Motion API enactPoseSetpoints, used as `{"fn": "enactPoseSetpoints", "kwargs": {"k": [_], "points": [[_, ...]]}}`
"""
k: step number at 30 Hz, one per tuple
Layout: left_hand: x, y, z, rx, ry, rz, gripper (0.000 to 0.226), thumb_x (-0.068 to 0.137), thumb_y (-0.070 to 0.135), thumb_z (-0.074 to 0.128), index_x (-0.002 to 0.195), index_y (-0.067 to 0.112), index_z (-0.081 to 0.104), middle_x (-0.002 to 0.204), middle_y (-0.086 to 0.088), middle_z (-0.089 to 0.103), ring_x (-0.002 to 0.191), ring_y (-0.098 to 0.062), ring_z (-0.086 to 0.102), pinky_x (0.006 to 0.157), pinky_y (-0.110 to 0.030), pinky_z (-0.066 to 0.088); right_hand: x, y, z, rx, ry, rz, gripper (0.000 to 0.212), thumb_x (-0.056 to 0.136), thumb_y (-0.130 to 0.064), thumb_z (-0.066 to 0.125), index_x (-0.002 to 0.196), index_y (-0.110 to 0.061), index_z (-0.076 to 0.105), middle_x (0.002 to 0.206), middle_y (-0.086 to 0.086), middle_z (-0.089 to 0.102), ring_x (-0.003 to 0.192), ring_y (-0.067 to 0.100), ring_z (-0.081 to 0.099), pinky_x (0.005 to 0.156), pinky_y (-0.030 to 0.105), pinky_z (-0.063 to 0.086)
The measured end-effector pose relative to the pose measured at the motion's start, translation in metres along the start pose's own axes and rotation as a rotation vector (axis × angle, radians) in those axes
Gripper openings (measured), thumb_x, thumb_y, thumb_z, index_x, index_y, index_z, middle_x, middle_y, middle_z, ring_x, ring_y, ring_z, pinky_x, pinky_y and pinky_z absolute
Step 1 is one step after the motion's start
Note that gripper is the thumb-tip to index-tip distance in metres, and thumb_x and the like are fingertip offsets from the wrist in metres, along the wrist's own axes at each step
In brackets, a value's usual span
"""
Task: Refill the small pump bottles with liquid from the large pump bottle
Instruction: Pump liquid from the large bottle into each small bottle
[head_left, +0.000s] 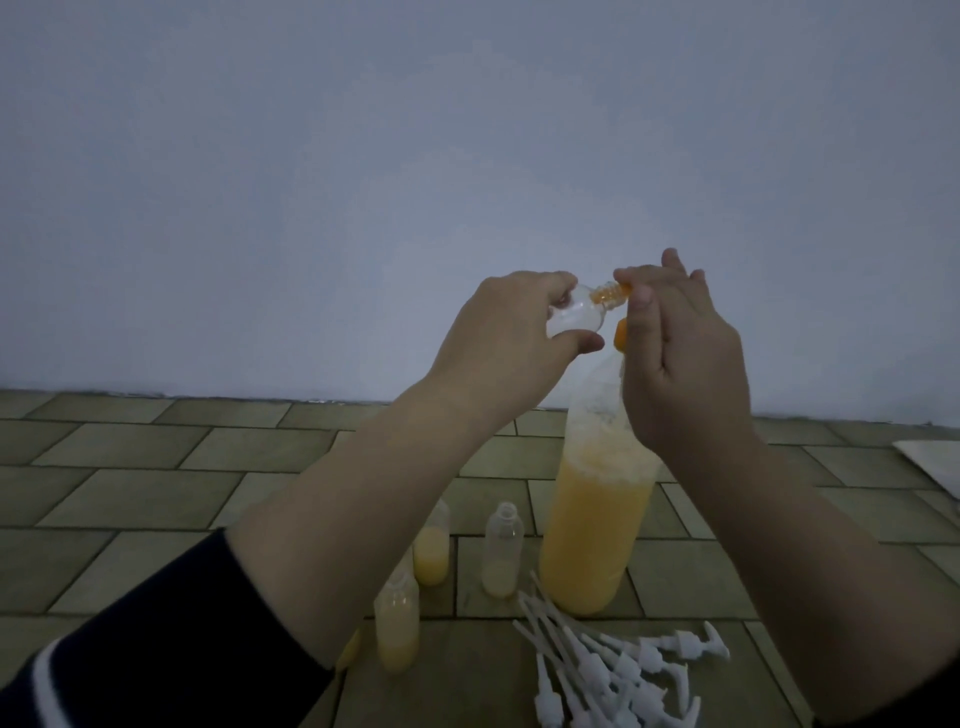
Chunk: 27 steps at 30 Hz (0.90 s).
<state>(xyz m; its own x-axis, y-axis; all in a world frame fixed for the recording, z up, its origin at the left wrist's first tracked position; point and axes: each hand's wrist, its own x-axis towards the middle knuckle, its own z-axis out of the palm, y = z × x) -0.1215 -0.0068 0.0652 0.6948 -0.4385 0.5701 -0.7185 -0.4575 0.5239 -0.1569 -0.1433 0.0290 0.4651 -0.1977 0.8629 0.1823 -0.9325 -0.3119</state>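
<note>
My left hand (511, 332) grips a small clear bottle (215, 317), tilted on its side with its threaded neck pointing right. That neck meets the orange pump nozzle (621, 335) on top of the large bottle (597, 525), which stands on the floor half full of orange liquid. My right hand (680, 358) rests on the pump head, fingers curled over it, hiding most of it. Three small open bottles stand on the floor: one (431, 548) and another (397, 626) part full of orange liquid, a third (503, 551) with a little at the bottom.
A heap of several white pump tops (613, 670) with long tubes lies on the tiled floor right of the small bottles. A pale wall rises behind. A white flat object (935, 460) lies at the right edge.
</note>
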Motion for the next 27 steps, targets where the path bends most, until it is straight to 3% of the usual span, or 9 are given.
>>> {"fn": "enactPoseSetpoints", "kwargs": {"k": [4, 11, 15, 21, 27], "points": [[0.006, 0.002, -0.006, -0.006, 0.018, 0.021, 0.05, 0.08, 0.036, 0.07, 0.126, 0.018, 0.058, 0.111, 0.004, 0.063, 0.093, -0.009, 0.054, 0.082, -0.02, 0.041, 0.006, -0.005, -0.002, 0.014, 0.044, 0.016, 0.044, 0.102, -0.026, 0.023, 0.116, -0.007, 0.06, 0.125, 0.008, 0.06, 0.136, 0.019, 0.035, 0.112, 0.018, 0.012], [0.004, -0.005, 0.003, -0.007, -0.028, 0.009, 0.048, 0.081, 0.034, 0.07, 0.124, 0.016, 0.059, 0.116, 0.001, 0.063, 0.098, -0.014, 0.058, 0.089, -0.027, 0.047, -0.007, 0.002, 0.008, -0.023, 0.02, 0.026, 0.046, 0.099, -0.027, 0.023, 0.119, -0.005, 0.058, 0.124, 0.011, 0.06, 0.135, 0.024, 0.037, 0.115, 0.028, 0.018], [0.005, -0.009, 0.001, -0.026, -0.014, 0.011, 0.054, 0.078, 0.035, 0.073, 0.126, 0.019, 0.057, 0.113, 0.005, 0.063, 0.093, -0.005, 0.054, 0.088, -0.022, 0.044, -0.006, -0.003, 0.002, -0.032, -0.03, 0.019, 0.051, 0.098, -0.033, 0.02, 0.123, -0.006, 0.056, 0.127, 0.009, 0.058, 0.137, 0.022, 0.035, 0.115, 0.028, 0.015], [0.012, -0.009, -0.007, -0.055, 0.025, 0.033, 0.051, 0.075, 0.034, 0.076, 0.12, 0.019, 0.059, 0.106, 0.007, 0.064, 0.091, -0.006, 0.057, 0.087, -0.023, 0.048, 0.011, -0.009, -0.015, 0.041, -0.084, 0.037, 0.047, 0.101, -0.031, 0.022, 0.117, -0.009, 0.061, 0.125, 0.004, 0.06, 0.137, 0.019, 0.034, 0.113, 0.021, 0.009], [0.002, -0.04, -0.002, -0.143, 0.025, -0.082, 0.045, 0.074, 0.032, 0.077, 0.114, 0.022, 0.06, 0.101, 0.012, 0.063, 0.091, -0.002, 0.06, 0.08, -0.014, 0.046, 0.008, -0.011, -0.014, 0.039, -0.087, 0.054, 0.046, 0.101, -0.032, 0.022, 0.121, -0.012, 0.058, 0.129, 0.003, 0.057, 0.138, 0.021, 0.032, 0.112, 0.021, 0.008]]}}
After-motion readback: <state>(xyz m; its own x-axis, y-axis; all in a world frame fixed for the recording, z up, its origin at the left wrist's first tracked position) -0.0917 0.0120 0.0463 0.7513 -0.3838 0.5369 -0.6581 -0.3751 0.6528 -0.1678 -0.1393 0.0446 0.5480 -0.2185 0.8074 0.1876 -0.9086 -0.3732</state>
